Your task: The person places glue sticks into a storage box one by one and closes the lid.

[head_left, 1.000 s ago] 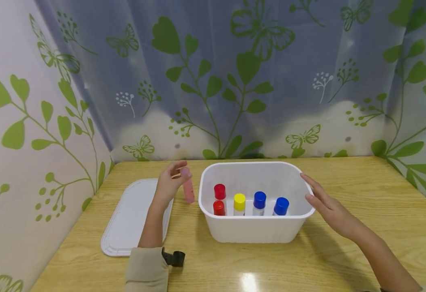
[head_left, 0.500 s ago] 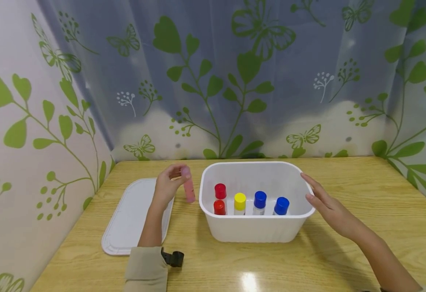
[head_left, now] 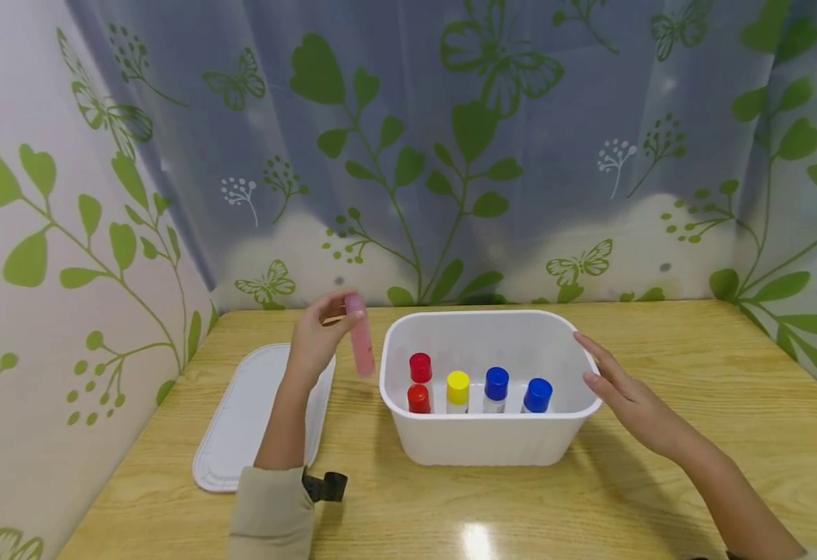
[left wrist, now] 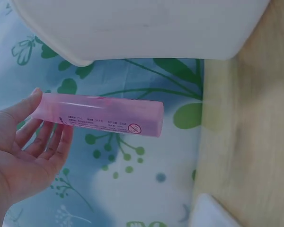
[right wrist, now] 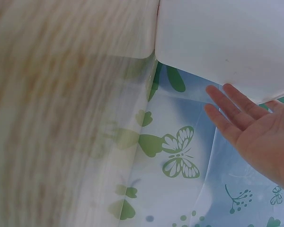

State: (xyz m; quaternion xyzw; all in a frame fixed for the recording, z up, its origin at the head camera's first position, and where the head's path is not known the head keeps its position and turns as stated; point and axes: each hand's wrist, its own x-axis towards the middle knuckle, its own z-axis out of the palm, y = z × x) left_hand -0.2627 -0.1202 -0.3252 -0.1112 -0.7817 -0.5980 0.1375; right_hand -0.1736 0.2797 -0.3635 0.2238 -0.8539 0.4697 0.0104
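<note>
A translucent pink plastic tube with small print and a round red mark hangs upright, slightly tilted, just left of the bin. My left hand pinches its upper end between thumb and fingers, and its lower end is off the table. The white rectangular bin stands open-topped in the middle. Inside it are two red-capped bottles, one yellow-capped bottle and two blue-capped bottles; the front wall hides their lower parts. On the bin's right rim rests my right hand, fingers extended along the outside.
A white lid lies flat on the wooden table, partly under my left forearm. Behind the table hangs a blue and white curtain with green leaves and butterflies. A patterned panel closes the left side.
My left hand has lifted the pink tube a little, away from the tabletop. My right hand and the bin have stayed put.
</note>
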